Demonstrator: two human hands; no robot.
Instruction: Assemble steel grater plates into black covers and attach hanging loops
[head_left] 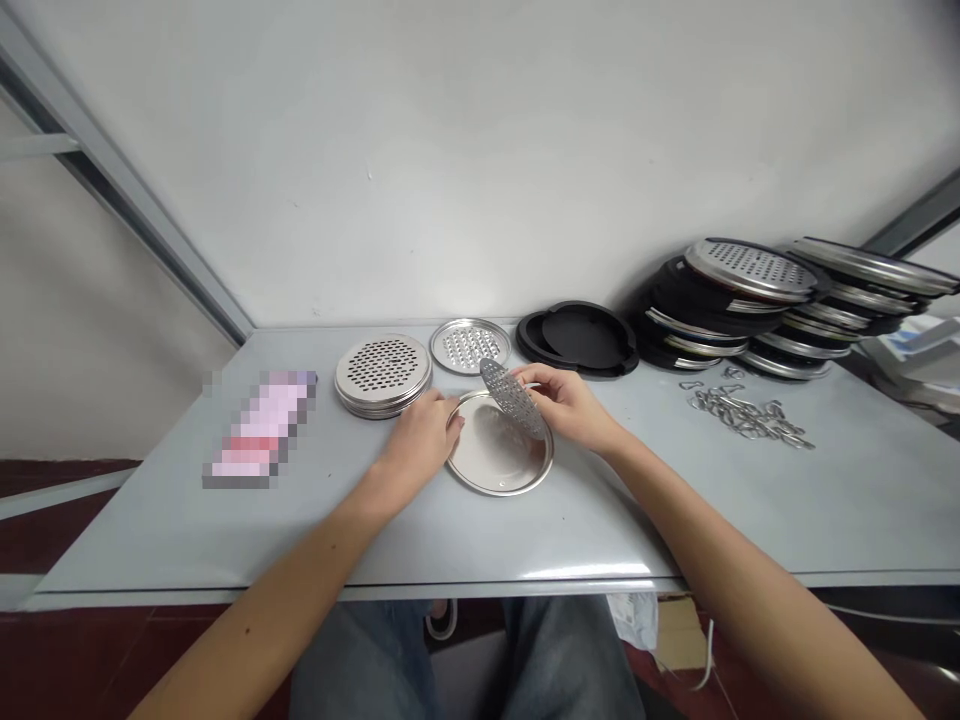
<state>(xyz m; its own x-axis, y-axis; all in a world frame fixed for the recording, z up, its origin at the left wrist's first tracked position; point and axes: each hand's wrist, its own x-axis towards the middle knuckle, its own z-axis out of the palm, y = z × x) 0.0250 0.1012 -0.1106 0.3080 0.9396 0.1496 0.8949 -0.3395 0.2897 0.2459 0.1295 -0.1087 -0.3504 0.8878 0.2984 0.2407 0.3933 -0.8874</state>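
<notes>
Left hand [424,440]: clamped on the left rim of a shallow round silver metal dish [491,455], its thumb bent over the edge. Right hand [559,402]: fingers and thumb together on a thin grey perforated metal disc [510,395], gripped at its right edge.

Position: dish lay on the pale grey table [600,535] at the centre of the frame; disc was tilted steeply over the dish's upper right part, its face marked with many small, closely set raised holes. Whether the disc's lower edge touched the dish could not be told. Dish appearance: smooth, shiny floor, brownish reflection toward the right, raised rolled rim, one small round mark near the lower edge.

Surroundings: just left of the left hand, a stack of round silver perforated metal plates [386,370], the top one with dark oval slots. Upper centre, a single round silver grater plate [470,345] with coarser holes; beside it, round black trays [589,338], overlapping. Right of frame, leaning stacks of black and silver round pieces [735,300], and below them a loose heap of small silver metal clips [750,415].
</notes>
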